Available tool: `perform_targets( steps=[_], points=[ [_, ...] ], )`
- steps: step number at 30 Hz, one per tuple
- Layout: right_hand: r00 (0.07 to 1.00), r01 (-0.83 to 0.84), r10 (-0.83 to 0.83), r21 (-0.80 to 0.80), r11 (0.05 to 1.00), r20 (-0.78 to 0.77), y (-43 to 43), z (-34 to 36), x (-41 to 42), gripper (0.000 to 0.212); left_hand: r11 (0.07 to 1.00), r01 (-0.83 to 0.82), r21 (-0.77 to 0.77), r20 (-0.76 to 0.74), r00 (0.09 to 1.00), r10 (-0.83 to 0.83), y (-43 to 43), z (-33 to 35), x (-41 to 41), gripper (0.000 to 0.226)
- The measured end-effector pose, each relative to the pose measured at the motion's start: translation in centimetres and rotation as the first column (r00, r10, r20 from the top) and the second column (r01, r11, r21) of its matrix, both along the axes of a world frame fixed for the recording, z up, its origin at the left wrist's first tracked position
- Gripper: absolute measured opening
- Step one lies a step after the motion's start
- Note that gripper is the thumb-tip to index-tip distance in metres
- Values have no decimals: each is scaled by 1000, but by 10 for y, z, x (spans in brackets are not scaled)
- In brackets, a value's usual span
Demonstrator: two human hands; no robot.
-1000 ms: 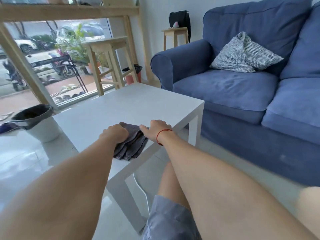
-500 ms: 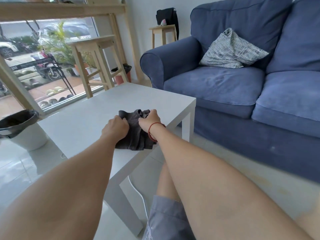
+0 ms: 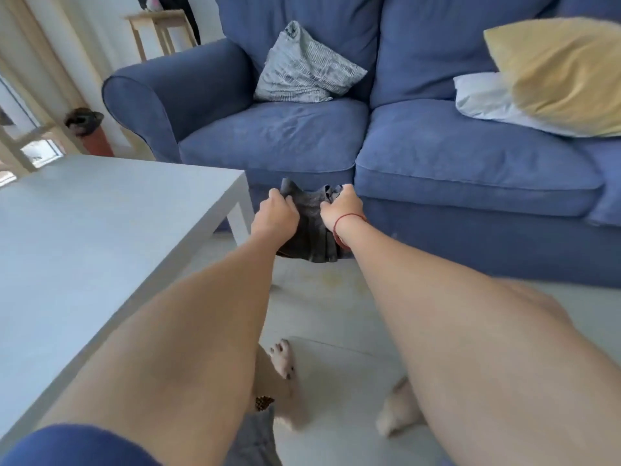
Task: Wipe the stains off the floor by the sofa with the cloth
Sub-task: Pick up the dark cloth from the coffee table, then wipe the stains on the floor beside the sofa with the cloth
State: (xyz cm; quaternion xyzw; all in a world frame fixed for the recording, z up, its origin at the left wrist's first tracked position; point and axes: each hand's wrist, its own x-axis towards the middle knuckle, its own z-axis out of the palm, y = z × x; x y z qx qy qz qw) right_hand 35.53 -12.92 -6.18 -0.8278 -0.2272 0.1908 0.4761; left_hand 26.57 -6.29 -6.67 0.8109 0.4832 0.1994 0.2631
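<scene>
A dark grey cloth [image 3: 311, 230] hangs in the air between both hands, in front of the blue sofa [image 3: 369, 146]. My left hand [image 3: 275, 215] grips its left edge and my right hand [image 3: 342, 206], with a red string on the wrist, grips its right edge. Faint yellowish stains [image 3: 331, 280] mark the pale tiled floor [image 3: 336, 331] just below the cloth, close to the sofa's base. The lower part of the cloth is partly hidden behind my wrists.
A white low table [image 3: 100, 230] fills the left side, its corner leg beside my left hand. On the sofa lie a striped cushion [image 3: 305, 68], a yellow cushion [image 3: 557, 72] and a white pillow [image 3: 487, 99]. My bare feet [image 3: 282, 361] stand on the tiles. A wooden side table [image 3: 161, 28] is behind the armrest.
Both hands lifted the cloth off the white table and carried it right, over the floor before the sofa. My view has swung right and down toward the sofa.
</scene>
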Motion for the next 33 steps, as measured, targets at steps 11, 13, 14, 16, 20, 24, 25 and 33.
perform_targets(
  steps=[11, 13, 14, 16, 20, 24, 25, 33],
  points=[
    [998, 2, -16, -225, 974, -61, -3, -125, 58, 38, 955, 17, -298, -150, 987, -64, 1, -127, 66, 39],
    [997, 1, -22, -255, 967, -78, 4, -150, 64, 36, 945, 7, -328, -188, 980, -72, 7, -152, 73, 38],
    [996, -4, -21, -269, 963, -91, 6, -164, 67, 37, 939, -1, -345, -207, 976, -75, 9, -165, 76, 37],
    [993, -22, -15, -306, 952, -117, 9, -191, 71, 41, 925, -12, -379, -239, 967, -85, 14, -191, 82, 36],
    [989, -38, -18, -375, 926, -144, 13, -241, 82, 37, 899, -25, -438, -297, 947, -119, 22, -241, 90, 36],
    [986, -56, -16, -426, 903, -164, 20, -283, 91, 41, 882, -21, -471, -326, 933, -152, 30, -283, 100, 35],
    [986, -60, -13, -432, 900, -165, 23, -292, 92, 43, 878, -22, -478, -331, 930, -157, 32, -290, 103, 34],
    [999, -43, 48, -680, 732, -11, 37, -350, 99, 74, 833, -144, -534, -466, 873, -147, 55, -344, 102, 56]
  ],
)
